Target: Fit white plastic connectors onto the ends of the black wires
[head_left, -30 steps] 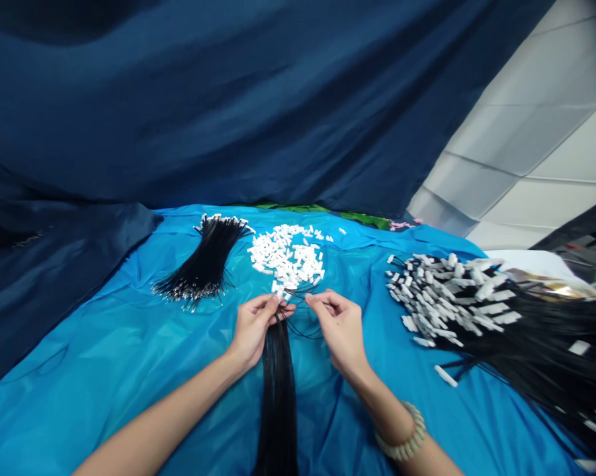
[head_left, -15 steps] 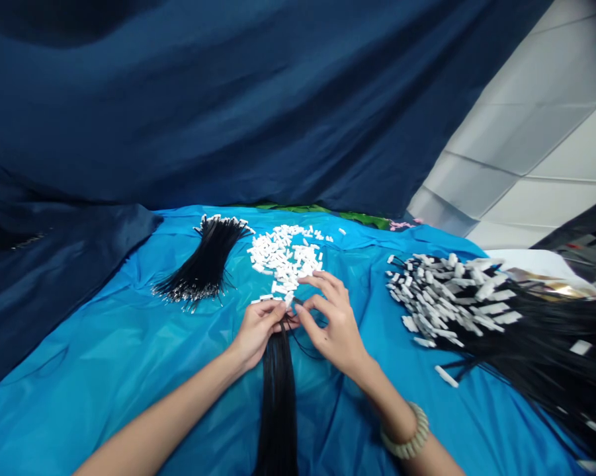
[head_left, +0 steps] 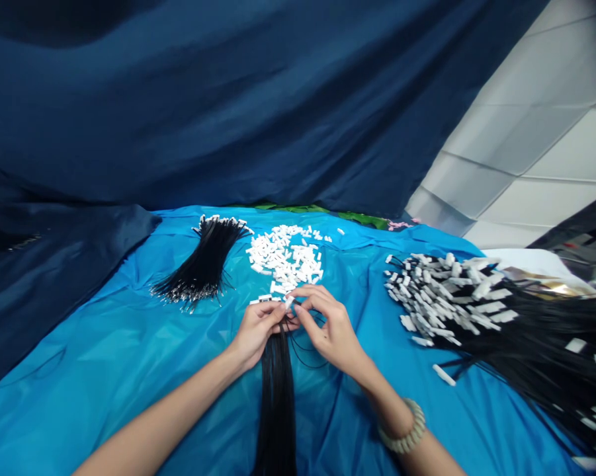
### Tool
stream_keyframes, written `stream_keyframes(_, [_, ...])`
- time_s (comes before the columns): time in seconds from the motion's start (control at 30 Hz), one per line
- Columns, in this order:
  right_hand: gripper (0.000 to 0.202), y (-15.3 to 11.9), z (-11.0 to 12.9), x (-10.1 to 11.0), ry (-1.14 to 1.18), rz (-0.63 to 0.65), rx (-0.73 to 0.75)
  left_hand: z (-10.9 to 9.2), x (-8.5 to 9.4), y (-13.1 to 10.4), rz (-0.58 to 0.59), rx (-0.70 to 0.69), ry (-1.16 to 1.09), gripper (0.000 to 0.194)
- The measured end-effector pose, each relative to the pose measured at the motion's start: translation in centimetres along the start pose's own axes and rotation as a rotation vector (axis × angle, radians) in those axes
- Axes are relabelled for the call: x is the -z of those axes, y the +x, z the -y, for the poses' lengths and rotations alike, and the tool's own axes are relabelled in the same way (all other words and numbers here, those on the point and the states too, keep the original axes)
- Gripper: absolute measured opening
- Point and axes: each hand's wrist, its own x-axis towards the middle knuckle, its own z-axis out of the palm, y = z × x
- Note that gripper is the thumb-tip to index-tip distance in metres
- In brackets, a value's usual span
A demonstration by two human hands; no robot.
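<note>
My left hand (head_left: 256, 334) is closed around the top of a bundle of black wires (head_left: 278, 403) that hangs down toward me. Between its thumb and fingers sits a small white connector (head_left: 288, 302). My right hand (head_left: 333, 334) pinches a black wire at the right side of that connector, fingertips almost touching the left ones. A thin wire loop (head_left: 310, 365) curves below the right hand. White connectors (head_left: 264, 299) show just behind my left fingers. How far the wire end enters the connector is hidden by the fingers.
Loose white connectors (head_left: 290, 254) lie heaped beyond my hands on a blue cloth (head_left: 143, 383). A wire bundle with bare metal ends (head_left: 206, 254) lies to the left. On the right spreads a large pile of black wires (head_left: 540, 337) with white connectors (head_left: 446, 291). Dark fabric hangs behind.
My right hand's fingers, spread near the heap before, have curled in closer to the left hand. The wire loop below it hangs wider. The left hand keeps its hold.
</note>
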Motion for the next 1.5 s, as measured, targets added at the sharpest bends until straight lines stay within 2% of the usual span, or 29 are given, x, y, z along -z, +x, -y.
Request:
stream_keyframes(0.23, [0.010, 0.2, -0.4, -0.1, -0.054, -0.044, -0.008, -0.2, 0.1, 0.2, 0.000, 0.032, -0.033, 0.018])
stream_keyframes(0.3, [0.006, 0.2, -0.6, 0.1, -0.120, -0.072, 0.009, -0.3, 0.2, 0.4, -0.030, 0.042, -0.063, 0.017])
stream_keyframes(0.33, [0.011, 0.2, -0.7, 0.3, -0.167, -0.070, 0.026, -0.3, 0.2, 0.5, -0.051, 0.049, -0.078, 0.016])
stream_keyframes(0.43, [0.030, 0.0, -0.7, 0.9, -0.346, 0.020, 0.109, -0.5, 0.5, 0.7, -0.106, 0.068, -0.121, 0.014])
stream_keyframes(0.53, [0.037, -0.2, -0.5, 1.0, -0.502, 0.118, 0.168, -0.5, 0.6, 0.9, -0.135, 0.076, -0.168, 0.012])
stream_keyframes(0.7, [0.025, -0.2, -0.4, 0.9, -0.611, 0.142, 0.181, -0.5, 0.8, 1.1, -0.129, 0.100, -0.210, 0.009])
stream_keyframes(0.93, [0.007, -0.2, -1.5, 1.6, -0.627, 0.088, 0.210, -0.8, 0.6, 0.9, -0.100, 0.141, -0.212, 0.012])
stream_keyframes(1.07, [0.012, -0.2, -1.6, 1.2, -0.638, 0.054, 0.240, -0.8, 0.5, 1.1, -0.115, 0.136, -0.265, 0.012])
stream_keyframes(1.17, [0.009, -0.5, -1.2, 0.5, -0.649, -0.036, 0.328, -0.7, 0.6, 1.3, -0.152, 0.113, -0.318, 0.012])
stream_keyframes(1.23, [0.014, -0.8, -1.0, -0.1, -0.653, -0.077, 0.447, -0.8, 0.6, 1.4, -0.166, 0.115, -0.344, 0.011])
stream_keyframes(1.37, [0.019, -1.2, -0.9, -1.1, -0.643, -0.042, 0.682, -1.0, 0.5, 1.1, -0.170, 0.173, -0.335, 0.009])
stream_keyframes(1.5, [0.019, -1.2, -1.1, -1.5, -0.650, -0.003, 0.722, -1.1, 0.3, 0.9, -0.177, 0.218, -0.344, 0.011])
